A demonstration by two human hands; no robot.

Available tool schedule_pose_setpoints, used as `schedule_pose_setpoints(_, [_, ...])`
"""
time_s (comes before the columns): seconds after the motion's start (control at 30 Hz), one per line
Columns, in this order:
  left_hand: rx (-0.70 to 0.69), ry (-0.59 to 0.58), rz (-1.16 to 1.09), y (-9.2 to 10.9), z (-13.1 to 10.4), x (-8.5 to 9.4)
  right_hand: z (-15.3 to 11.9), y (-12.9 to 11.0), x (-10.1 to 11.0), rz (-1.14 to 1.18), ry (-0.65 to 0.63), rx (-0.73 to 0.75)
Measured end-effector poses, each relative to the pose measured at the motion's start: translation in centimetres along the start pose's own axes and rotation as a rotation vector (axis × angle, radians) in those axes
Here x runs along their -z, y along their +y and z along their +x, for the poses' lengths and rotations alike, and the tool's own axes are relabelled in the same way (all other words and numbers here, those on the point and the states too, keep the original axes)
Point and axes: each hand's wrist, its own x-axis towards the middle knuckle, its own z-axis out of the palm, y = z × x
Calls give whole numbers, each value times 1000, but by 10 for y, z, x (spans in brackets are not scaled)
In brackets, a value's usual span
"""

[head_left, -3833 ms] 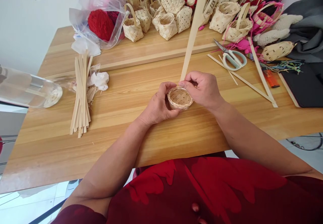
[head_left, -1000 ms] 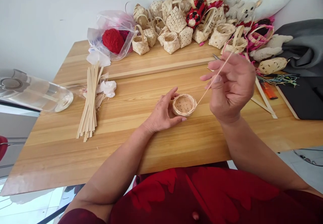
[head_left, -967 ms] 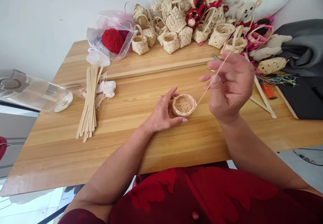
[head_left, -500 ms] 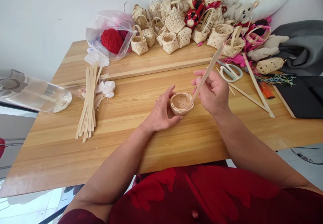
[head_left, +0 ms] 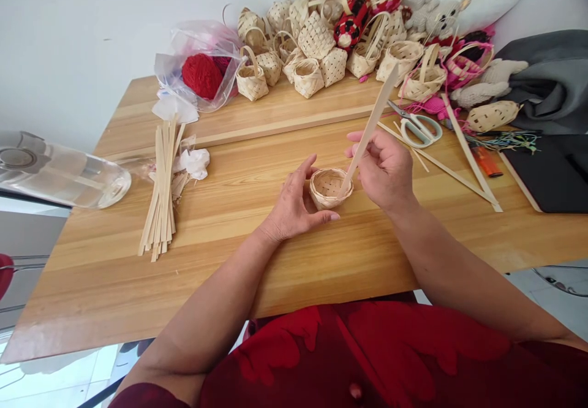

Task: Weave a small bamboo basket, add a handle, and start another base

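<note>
A small round woven basket [head_left: 328,190] without a handle stands upright on the wooden table. My left hand [head_left: 296,203] is wrapped round its left side, the thumb along the near side and the fingers behind. Between the thumb and fingers of my right hand [head_left: 383,166] is a flat pale strip [head_left: 371,120]. The strip slants up and to the right, its lower end inside the basket at the right part of the rim. White-handled scissors [head_left: 420,131] lie beyond my right hand, near some loose strips [head_left: 473,157].
A bundle of strips [head_left: 160,193] and a clear bottle [head_left: 64,169] lie at the left. Small baskets [head_left: 309,77] crowd the back edge, with red yarn [head_left: 202,76] in a plastic bag beside them. An orange lighter [head_left: 487,162] and a black item [head_left: 551,172] are at the right.
The strip in my right hand stands a little steeper, its top moved slightly left. My right hand has shifted slightly left. My left thumb reaches slightly farther right along the basket.
</note>
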Motion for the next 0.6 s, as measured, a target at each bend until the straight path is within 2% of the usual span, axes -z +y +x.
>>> schedule_pose_setpoints(0.6, [-5, 9, -11, 0, -1, -2, 2, 3, -2, 0, -49, -81])
